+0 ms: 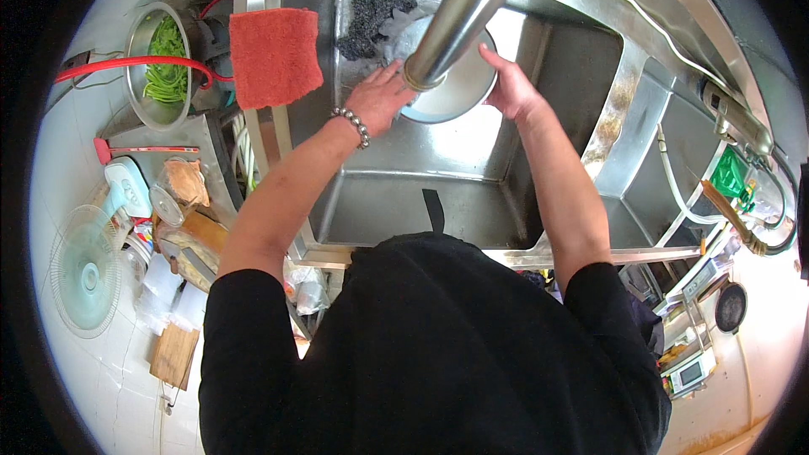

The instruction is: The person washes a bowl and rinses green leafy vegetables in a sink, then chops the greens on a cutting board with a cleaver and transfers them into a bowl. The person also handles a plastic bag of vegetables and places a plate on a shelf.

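Observation:
Both my hands hold a round white bowl (462,93) over the far part of a steel sink (404,202). My left hand (376,99), with a beaded bracelet at the wrist, presses its fingers to the bowl's left side; some fingertips are hidden. Around the right edge, my right hand (512,88) grips with the thumb on the rim. A thick metal faucet pipe (472,13) crosses above the bowl and covers part of it. Beside the bowl, at the far left of the basin, lie dark mesh scouring pads (366,24) among whitish suds.
A red cloth (275,57) hangs over the sink's left edge. Left of it stand a steel pot of green vegetables (166,76) and a red hose (135,61). A fan (87,274) and a knife (190,259) are lower left. A second basin (636,177) adjoins right.

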The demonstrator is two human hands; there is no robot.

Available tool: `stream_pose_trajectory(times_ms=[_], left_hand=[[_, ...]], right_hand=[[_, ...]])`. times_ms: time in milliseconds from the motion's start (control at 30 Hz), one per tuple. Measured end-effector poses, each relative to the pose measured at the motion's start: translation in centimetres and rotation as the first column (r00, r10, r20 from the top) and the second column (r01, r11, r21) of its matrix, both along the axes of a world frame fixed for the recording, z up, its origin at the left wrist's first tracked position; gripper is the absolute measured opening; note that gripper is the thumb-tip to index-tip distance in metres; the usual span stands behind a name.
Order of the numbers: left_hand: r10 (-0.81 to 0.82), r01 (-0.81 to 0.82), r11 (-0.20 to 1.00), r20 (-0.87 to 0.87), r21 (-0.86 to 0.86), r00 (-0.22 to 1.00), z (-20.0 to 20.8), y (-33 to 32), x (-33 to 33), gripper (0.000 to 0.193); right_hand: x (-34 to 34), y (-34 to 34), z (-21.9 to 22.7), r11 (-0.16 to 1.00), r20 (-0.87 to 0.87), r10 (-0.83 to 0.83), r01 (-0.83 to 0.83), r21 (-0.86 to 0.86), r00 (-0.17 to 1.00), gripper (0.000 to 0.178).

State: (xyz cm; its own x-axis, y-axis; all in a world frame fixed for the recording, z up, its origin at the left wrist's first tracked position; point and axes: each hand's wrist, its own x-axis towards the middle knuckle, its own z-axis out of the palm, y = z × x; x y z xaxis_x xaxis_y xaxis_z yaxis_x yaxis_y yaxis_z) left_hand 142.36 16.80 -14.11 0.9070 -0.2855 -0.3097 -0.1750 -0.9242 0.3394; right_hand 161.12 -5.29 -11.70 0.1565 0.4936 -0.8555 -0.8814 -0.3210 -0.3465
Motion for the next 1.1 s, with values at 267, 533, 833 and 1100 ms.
stream_pose_trajectory(times_ms=[267,533,833,1100], left_hand=[[0.388,-0.516,0.797,-0.389,-0.313,0.836,2.9,-8.2,3.7,0.076],[0.379,-0.455,0.838,-0.278,-0.302,0.883,2.1,-6.4,4.4,0.067],[0.25,-0.245,0.942,-0.011,-0.228,0.968,-2.0,-1.8,-0.3,0.076],[0.217,-0.233,0.938,-0.09,-0.256,0.972,2.0,-4.7,0.9,0.061]], right_hand=[[-7.2,2.0,-5.2,0.879,0.151,-0.469,0.476,-0.016,0.87,0.044],[-5.5,0.8,-5.9,0.886,0.132,-0.45,0.461,-0.059,0.883,0.042],[-2.3,0.3,-0.5,0.971,0.031,-0.237,0.238,-0.029,0.971,0.051],[-5.6,0.8,-2.2,0.895,-0.003,-0.441,0.44,-0.073,0.897,0.049]])
